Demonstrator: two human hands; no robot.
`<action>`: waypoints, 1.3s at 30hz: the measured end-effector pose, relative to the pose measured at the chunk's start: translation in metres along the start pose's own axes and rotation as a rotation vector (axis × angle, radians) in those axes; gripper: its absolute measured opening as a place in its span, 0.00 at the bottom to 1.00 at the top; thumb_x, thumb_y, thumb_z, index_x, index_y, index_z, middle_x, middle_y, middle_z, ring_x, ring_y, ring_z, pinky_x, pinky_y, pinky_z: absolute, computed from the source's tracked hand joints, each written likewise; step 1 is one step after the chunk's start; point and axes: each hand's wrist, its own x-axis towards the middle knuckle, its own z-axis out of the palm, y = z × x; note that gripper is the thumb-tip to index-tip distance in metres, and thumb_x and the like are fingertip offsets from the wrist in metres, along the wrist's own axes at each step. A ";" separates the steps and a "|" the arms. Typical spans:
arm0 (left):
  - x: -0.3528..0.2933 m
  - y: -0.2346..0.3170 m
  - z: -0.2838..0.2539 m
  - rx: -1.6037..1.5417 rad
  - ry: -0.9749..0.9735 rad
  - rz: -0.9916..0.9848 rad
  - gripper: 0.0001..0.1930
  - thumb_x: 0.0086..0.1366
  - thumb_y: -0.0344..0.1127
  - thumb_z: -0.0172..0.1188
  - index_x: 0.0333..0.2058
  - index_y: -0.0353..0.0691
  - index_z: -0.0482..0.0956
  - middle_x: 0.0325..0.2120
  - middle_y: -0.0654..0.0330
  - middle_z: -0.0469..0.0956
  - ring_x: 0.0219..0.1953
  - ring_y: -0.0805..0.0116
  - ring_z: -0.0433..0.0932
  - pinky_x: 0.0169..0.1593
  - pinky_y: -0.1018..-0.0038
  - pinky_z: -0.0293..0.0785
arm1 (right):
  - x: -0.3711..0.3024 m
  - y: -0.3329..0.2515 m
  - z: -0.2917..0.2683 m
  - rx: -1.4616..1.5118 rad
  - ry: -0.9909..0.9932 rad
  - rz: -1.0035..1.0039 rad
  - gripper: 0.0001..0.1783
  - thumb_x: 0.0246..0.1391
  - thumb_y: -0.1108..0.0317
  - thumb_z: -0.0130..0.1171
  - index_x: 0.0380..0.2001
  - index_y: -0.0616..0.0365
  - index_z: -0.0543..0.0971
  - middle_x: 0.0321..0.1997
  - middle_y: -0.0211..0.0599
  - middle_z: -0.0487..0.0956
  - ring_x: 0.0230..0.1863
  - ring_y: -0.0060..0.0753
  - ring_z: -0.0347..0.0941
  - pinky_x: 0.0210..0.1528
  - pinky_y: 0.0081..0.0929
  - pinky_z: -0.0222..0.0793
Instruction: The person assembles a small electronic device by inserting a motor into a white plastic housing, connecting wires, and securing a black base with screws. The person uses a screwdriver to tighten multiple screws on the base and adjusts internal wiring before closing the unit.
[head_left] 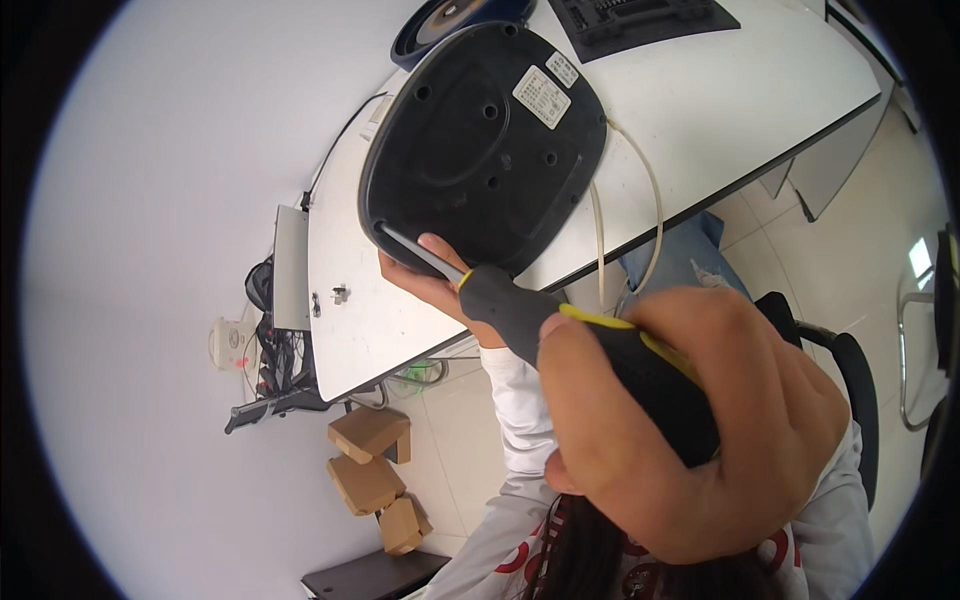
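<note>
An appliance with a black plastic underside (450,165) is tilted up over the table, that side facing me. Its underside has several recessed screw holes and two white labels. My left hand (425,285) grips its lower left edge, thumb on the black plastic. In my right hand (690,430), close to the camera, is a screwdriver (510,310) with a black and yellow handle. Its metal shaft reaches the hole near the appliance's lower left corner; whether the tip sits on a screw is too small to tell. A pale cord (655,190) loops from the appliance's right side.
A white table (740,105) curves round the work. A dark tool tray (645,20) and a blue round-rimmed object (440,25) lie at the far side. Small metal parts (338,293) rest at the left. Cardboard boxes (368,435) stand on the floor, a black chair (850,390) at the right.
</note>
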 end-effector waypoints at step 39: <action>0.009 0.120 -0.024 -0.504 0.131 0.189 0.29 0.67 0.41 0.45 0.62 0.35 0.50 0.59 0.46 0.55 0.61 0.52 0.55 0.62 0.64 0.48 | 0.020 0.003 -0.021 -0.147 -0.181 0.005 0.17 0.50 0.67 0.60 0.42 0.61 0.71 0.35 0.47 0.74 0.28 0.42 0.75 0.23 0.28 0.70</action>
